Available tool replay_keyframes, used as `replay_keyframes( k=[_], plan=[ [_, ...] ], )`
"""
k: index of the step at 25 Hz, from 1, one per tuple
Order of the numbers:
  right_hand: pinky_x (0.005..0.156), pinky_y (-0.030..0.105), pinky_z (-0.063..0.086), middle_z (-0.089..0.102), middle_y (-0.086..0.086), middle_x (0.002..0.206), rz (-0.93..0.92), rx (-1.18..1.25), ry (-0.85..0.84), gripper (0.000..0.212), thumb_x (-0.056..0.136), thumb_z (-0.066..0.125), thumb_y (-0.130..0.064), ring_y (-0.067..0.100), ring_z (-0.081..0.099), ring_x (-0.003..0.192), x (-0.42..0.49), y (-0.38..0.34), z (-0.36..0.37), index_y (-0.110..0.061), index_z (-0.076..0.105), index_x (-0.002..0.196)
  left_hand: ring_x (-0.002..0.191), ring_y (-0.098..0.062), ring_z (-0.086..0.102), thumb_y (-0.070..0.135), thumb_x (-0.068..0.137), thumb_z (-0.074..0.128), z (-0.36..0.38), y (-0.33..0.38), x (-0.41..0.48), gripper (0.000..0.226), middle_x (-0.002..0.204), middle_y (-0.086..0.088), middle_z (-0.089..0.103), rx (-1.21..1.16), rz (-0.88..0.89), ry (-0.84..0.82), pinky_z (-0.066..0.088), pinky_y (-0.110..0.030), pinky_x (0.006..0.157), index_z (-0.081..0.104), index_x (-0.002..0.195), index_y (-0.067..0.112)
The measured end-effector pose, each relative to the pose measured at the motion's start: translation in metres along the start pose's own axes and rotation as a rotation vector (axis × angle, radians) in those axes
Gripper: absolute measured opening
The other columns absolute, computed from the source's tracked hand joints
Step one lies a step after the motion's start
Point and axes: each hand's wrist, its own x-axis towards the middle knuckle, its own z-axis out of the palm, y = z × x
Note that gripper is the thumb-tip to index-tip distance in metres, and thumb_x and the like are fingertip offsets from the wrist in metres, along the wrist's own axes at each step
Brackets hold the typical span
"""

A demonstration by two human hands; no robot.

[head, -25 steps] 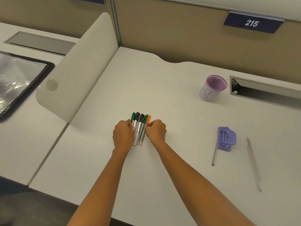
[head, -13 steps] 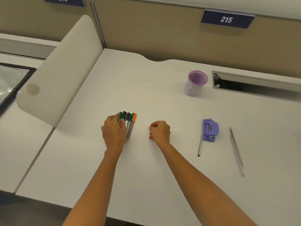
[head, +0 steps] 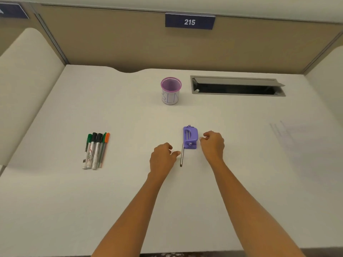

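A purple hole punch [head: 190, 137] lies on the white desk [head: 185, 201]. A thin silver pen [head: 182, 154] lies just at its left front corner. My left hand [head: 161, 158] hovers left of the pen, fingers loosely curled, thumb tip close to the pen and holding nothing. My right hand [head: 212, 145] sits just right of the punch with its fingers loosely curled toward it, gripping nothing. A row of several markers [head: 95, 151] with green, black and orange caps lies side by side to the far left, apart from both hands.
A purple-rimmed pen cup [head: 170, 93] stands upright behind the punch. An open cable slot [head: 237, 86] is set into the desk at back right. Beige partition walls with a 215 sign [head: 190, 22] close off the back; a curved divider [head: 27, 86] stands at left.
Both hands left the markers and moved right to either side of the purple hole punch. The markers stay in a neat row. The view has swung right.
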Motion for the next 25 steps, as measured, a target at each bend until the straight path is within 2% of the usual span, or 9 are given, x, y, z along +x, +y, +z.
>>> replay_keyframes(
  k=[3,6,8,10,12,15,19,22,25],
  plan=[
    [0.087,0.042,0.051,0.055,0.017,0.119,0.047,-0.216,-0.073,0.039,0.088,0.067,-0.024,0.034,0.054,0.114,0.008,0.037,-0.027,-0.002,0.059,0.119,0.093,-0.028,0.062,0.041,0.084,0.066,0.024,0.022,-0.006,0.04,0.102,-0.006,0.065,0.12,-0.023,-0.023,0.046,-0.033,0.072,0.059,0.107,0.009],
    [0.086,0.041,0.05,0.054,0.015,0.119,0.025,-0.321,-0.125,0.034,0.088,0.064,-0.022,0.032,0.052,0.112,0.002,0.057,-0.031,-0.003,0.057,0.116,0.088,-0.029,0.061,0.034,0.087,0.063,0.036,0.036,-0.01,0.03,0.099,-0.01,0.063,0.273,-0.025,-0.02,0.042,-0.032,0.066,0.056,0.099,0.007],
    [0.085,0.04,0.049,0.055,0.015,0.117,-0.018,-0.341,-0.138,0.026,0.091,0.059,-0.018,0.032,0.054,0.11,-0.003,0.063,-0.027,-0.004,0.058,0.113,0.079,-0.029,0.059,0.021,0.087,0.06,0.039,0.043,-0.01,0.014,0.091,-0.01,0.062,0.328,-0.034,-0.006,0.039,-0.031,0.061,0.052,0.085,0.009],
    [0.085,0.039,0.05,0.059,0.014,0.115,-0.04,-0.328,-0.163,0.024,0.091,0.058,-0.016,0.032,0.058,0.107,-0.005,0.063,-0.023,-0.004,0.06,0.111,0.068,-0.027,0.051,0.009,0.082,0.056,0.041,0.047,-0.012,0.021,0.074,-0.006,0.053,0.32,-0.077,-0.008,0.037,-0.029,0.056,0.04,0.068,0.011],
    [0.083,0.038,0.051,0.064,0.014,0.111,-0.038,-0.26,-0.204,0.025,0.089,0.06,-0.017,0.034,0.062,0.102,-0.008,0.062,-0.018,-0.004,0.062,0.109,0.063,-0.027,0.051,0.009,0.075,0.056,0.043,0.048,-0.017,0.021,0.065,-0.002,0.049,0.26,-0.124,-0.033,0.036,-0.026,0.052,0.039,0.063,0.011],
    [0.075,0.032,0.049,0.071,0.012,0.102,0.017,-0.071,-0.219,0.025,0.088,0.064,-0.024,0.032,0.067,0.093,-0.011,0.062,-0.016,-0.006,0.067,0.105,0.059,-0.026,0.057,0.014,0.07,0.058,0.05,0.049,-0.029,0.01,0.066,-0.008,0.066,0.118,-0.18,-0.035,0.041,-0.024,0.051,0.059,0.069,0.003],
    [0.069,0.031,0.049,0.074,0.007,0.084,0.032,0.098,-0.191,0.028,0.088,0.065,-0.035,0.025,0.066,0.076,-0.009,0.067,-0.023,-0.007,0.069,0.087,0.049,-0.015,0.051,0.017,0.074,0.063,0.067,0.066,-0.044,0.013,0.057,-0.002,0.061,0.04,-0.157,-0.033,0.038,-0.022,0.047,0.06,0.064,0.009],
    [0.072,0.038,0.059,0.073,0.009,0.072,0.082,0.214,-0.282,0.031,0.08,0.07,-0.038,0.028,0.07,0.07,-0.007,0.064,-0.027,-0.007,0.072,0.076,0.065,-0.02,0.063,0.021,0.081,0.063,0.081,0.084,-0.045,0.013,0.073,-0.005,0.069,0.024,-0.083,-0.052,0.045,-0.026,0.058,0.067,0.079,0.01],
    [0.076,0.043,0.061,0.075,0.009,0.077,0.119,0.234,-0.302,0.012,0.078,0.07,-0.022,0.028,0.072,0.073,0.001,0.064,-0.031,-0.011,0.075,0.078,0.079,-0.022,0.067,0.024,0.085,0.062,0.088,0.095,-0.043,0.019,0.089,-0.006,0.073,0.009,-0.012,-0.055,0.051,-0.029,0.069,0.071,0.092,0.009]
  ],
)
